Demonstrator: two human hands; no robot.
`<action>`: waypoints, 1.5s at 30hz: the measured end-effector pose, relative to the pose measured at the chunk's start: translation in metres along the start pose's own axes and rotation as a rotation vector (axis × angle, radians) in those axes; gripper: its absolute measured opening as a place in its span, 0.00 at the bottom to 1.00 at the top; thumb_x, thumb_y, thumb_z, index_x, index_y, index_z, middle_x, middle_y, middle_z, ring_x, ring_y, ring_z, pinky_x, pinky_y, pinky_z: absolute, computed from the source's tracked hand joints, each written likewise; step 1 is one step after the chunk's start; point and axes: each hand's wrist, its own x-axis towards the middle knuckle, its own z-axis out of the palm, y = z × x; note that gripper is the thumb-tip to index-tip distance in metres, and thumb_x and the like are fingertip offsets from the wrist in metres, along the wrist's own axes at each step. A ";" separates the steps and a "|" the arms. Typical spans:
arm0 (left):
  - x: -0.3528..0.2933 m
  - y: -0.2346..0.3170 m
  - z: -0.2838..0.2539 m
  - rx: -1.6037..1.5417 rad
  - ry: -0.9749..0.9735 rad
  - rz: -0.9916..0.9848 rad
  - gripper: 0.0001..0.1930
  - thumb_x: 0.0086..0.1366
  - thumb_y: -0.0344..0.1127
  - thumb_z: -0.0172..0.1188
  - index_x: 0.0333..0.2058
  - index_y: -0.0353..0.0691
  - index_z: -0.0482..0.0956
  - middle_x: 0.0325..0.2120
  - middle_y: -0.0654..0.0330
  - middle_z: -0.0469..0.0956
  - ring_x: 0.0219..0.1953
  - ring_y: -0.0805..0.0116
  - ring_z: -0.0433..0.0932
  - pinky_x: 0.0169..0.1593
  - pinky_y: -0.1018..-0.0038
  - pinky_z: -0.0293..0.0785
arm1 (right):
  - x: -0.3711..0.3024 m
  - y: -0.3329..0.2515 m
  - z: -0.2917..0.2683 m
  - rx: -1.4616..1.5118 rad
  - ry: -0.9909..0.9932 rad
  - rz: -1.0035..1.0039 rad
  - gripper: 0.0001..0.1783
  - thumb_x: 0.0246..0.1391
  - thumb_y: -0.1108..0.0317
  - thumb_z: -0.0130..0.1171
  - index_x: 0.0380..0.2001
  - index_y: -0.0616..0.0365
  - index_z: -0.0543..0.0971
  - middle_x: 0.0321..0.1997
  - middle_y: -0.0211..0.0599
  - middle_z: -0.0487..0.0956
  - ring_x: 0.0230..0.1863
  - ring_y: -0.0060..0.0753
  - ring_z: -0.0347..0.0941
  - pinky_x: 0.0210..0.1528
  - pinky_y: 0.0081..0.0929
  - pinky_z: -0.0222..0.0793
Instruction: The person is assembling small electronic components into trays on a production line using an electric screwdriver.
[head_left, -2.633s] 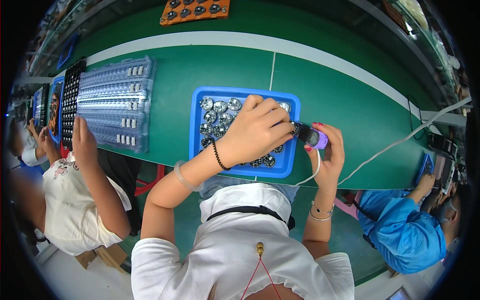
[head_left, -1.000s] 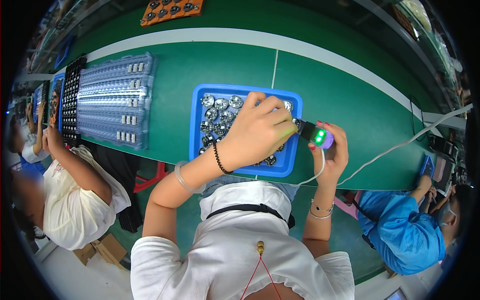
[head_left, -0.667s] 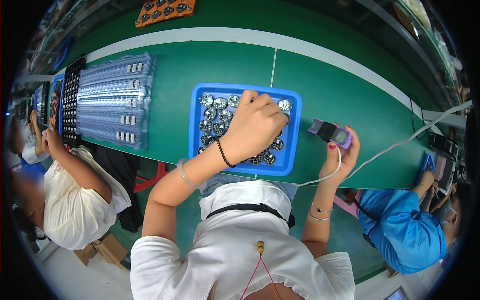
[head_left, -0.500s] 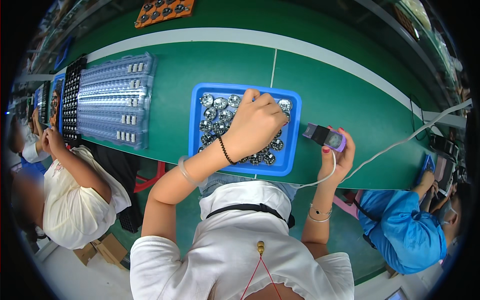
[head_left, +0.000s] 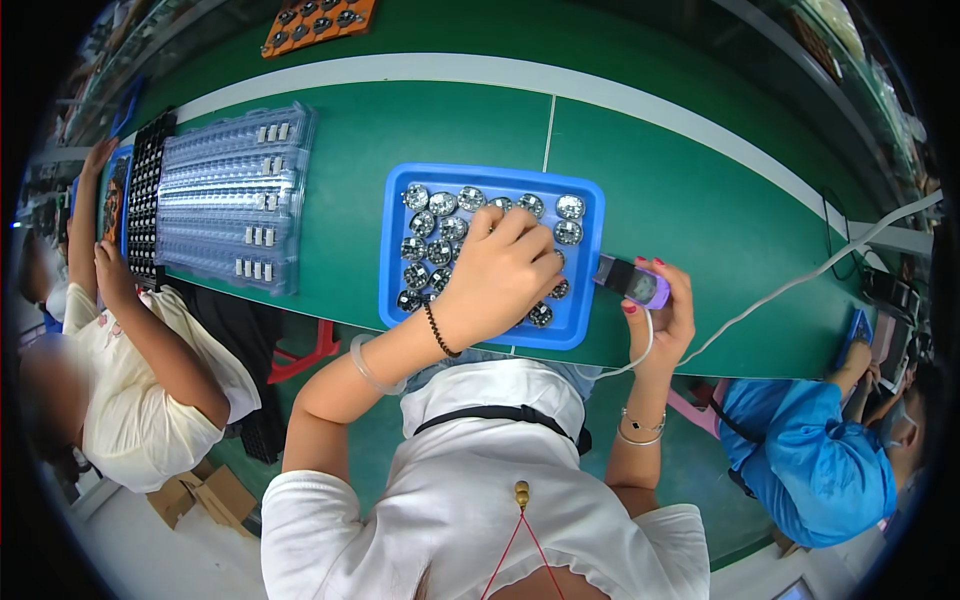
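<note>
A blue tray (head_left: 392,250) on the green table holds several round, silvery-black electronic parts (head_left: 414,248), each with a small pale square on top. Over its middle, my left hand (head_left: 500,270) is closed with fingers curled downward; the fingertips are hidden, so what they hold cannot be made out. Just off the tray's right edge, my right hand (head_left: 672,310) is wrapped round a purple-and-black handheld device (head_left: 640,286). A pale cable comes from the device, whose dark end points at the tray's rim.
Clear plastic trays (head_left: 228,205) with small white pieces lie to the left, beside a black gridded tray (head_left: 148,200). An orange rack of round parts (head_left: 318,22) sits at the far side. A white cable (head_left: 790,292) crosses the table's right. Co-workers sit on both sides.
My left hand has shifted slightly down and left over the tray, uncovering parts near the far rim. The handheld device has moved left, closer to the tray. The left co-worker's arm has reached forward.
</note>
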 end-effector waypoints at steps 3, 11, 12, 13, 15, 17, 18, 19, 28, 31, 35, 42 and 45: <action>-0.002 0.003 0.000 0.034 -0.001 0.040 0.07 0.44 0.37 0.67 0.22 0.47 0.78 0.28 0.69 0.72 0.39 0.69 0.70 0.44 0.67 0.58 | 0.005 -0.004 -0.002 -0.164 -0.134 -0.107 0.26 0.44 0.71 0.67 0.48 0.64 0.72 0.46 0.44 0.73 0.48 0.36 0.69 0.51 0.29 0.65; -0.001 0.008 0.000 -0.096 0.158 0.160 0.10 0.44 0.36 0.67 0.28 0.47 0.79 0.29 0.69 0.73 0.37 0.69 0.72 0.44 0.68 0.58 | 0.006 -0.008 0.002 -0.244 -0.239 -0.178 0.26 0.41 0.75 0.67 0.47 0.65 0.73 0.45 0.43 0.74 0.47 0.38 0.70 0.48 0.29 0.67; 0.000 0.009 0.000 -0.096 0.157 0.160 0.10 0.44 0.36 0.67 0.28 0.47 0.79 0.29 0.69 0.73 0.37 0.69 0.72 0.44 0.68 0.58 | 0.005 -0.008 0.001 -0.225 -0.222 -0.172 0.26 0.41 0.74 0.67 0.47 0.65 0.73 0.45 0.43 0.74 0.47 0.38 0.70 0.48 0.29 0.68; 0.000 0.010 -0.002 -0.114 0.155 0.142 0.10 0.43 0.36 0.68 0.27 0.47 0.79 0.29 0.69 0.73 0.37 0.69 0.72 0.43 0.67 0.59 | 0.005 -0.008 0.001 -0.224 -0.222 -0.171 0.26 0.41 0.74 0.67 0.47 0.65 0.73 0.45 0.43 0.74 0.47 0.38 0.70 0.48 0.29 0.68; 0.001 0.011 -0.003 -0.132 0.153 0.123 0.10 0.43 0.36 0.68 0.27 0.47 0.79 0.29 0.69 0.73 0.37 0.68 0.72 0.43 0.67 0.59 | 0.006 -0.009 0.001 -0.217 -0.216 -0.187 0.25 0.42 0.75 0.67 0.46 0.64 0.73 0.45 0.43 0.74 0.47 0.38 0.70 0.47 0.28 0.68; 0.002 0.010 -0.003 -0.146 0.164 0.107 0.10 0.43 0.37 0.69 0.27 0.48 0.79 0.29 0.69 0.74 0.37 0.69 0.72 0.43 0.67 0.58 | 0.005 -0.009 0.001 -0.194 -0.204 -0.175 0.25 0.42 0.73 0.67 0.46 0.65 0.73 0.45 0.43 0.74 0.47 0.37 0.70 0.48 0.29 0.67; 0.002 0.009 -0.001 -0.146 0.163 0.107 0.10 0.43 0.37 0.69 0.27 0.48 0.79 0.29 0.69 0.74 0.37 0.69 0.72 0.43 0.67 0.58 | 0.004 -0.008 0.001 -0.173 -0.191 -0.162 0.25 0.43 0.72 0.67 0.46 0.65 0.73 0.46 0.43 0.74 0.47 0.37 0.70 0.49 0.30 0.67; 0.001 0.009 0.000 -0.141 0.151 0.094 0.10 0.44 0.37 0.69 0.27 0.48 0.79 0.29 0.70 0.74 0.37 0.69 0.71 0.43 0.68 0.58 | 0.003 -0.007 0.002 -0.173 -0.191 -0.162 0.25 0.43 0.72 0.67 0.46 0.65 0.73 0.46 0.43 0.74 0.47 0.37 0.70 0.49 0.30 0.67; -0.005 -0.003 0.010 -0.144 0.064 -0.041 0.05 0.47 0.36 0.66 0.25 0.48 0.81 0.27 0.72 0.74 0.39 0.69 0.70 0.46 0.66 0.56 | -0.009 0.003 -0.005 0.096 0.198 0.064 0.31 0.50 0.59 0.64 0.53 0.63 0.65 0.46 0.45 0.74 0.49 0.37 0.70 0.55 0.33 0.63; -0.005 -0.004 0.015 -0.102 0.046 -0.048 0.06 0.47 0.36 0.67 0.26 0.49 0.82 0.27 0.73 0.75 0.40 0.69 0.70 0.46 0.65 0.55 | -0.012 -0.001 -0.006 0.013 0.016 0.017 0.30 0.48 0.60 0.65 0.51 0.63 0.67 0.45 0.44 0.74 0.50 0.38 0.70 0.55 0.33 0.63; -0.003 -0.002 0.017 -0.095 0.062 -0.033 0.05 0.47 0.37 0.66 0.25 0.47 0.82 0.28 0.70 0.75 0.42 0.67 0.69 0.47 0.64 0.55 | -0.012 -0.013 -0.010 -0.160 -0.229 -0.127 0.27 0.43 0.63 0.68 0.45 0.63 0.71 0.43 0.45 0.75 0.45 0.39 0.70 0.50 0.33 0.65; -0.010 0.008 -0.009 -0.101 -0.059 0.037 0.10 0.45 0.39 0.67 0.28 0.50 0.80 0.30 0.71 0.72 0.43 0.66 0.69 0.47 0.63 0.55 | -0.019 -0.012 -0.005 -0.210 -0.199 -0.110 0.26 0.41 0.66 0.70 0.44 0.64 0.74 0.41 0.42 0.75 0.43 0.38 0.70 0.46 0.31 0.66; -0.016 0.005 0.002 -0.038 -0.042 0.121 0.08 0.45 0.37 0.67 0.26 0.50 0.79 0.28 0.71 0.71 0.42 0.68 0.69 0.46 0.64 0.56 | -0.017 -0.015 -0.002 -0.290 -0.229 -0.154 0.25 0.40 0.66 0.70 0.42 0.64 0.75 0.41 0.42 0.75 0.42 0.38 0.70 0.45 0.30 0.66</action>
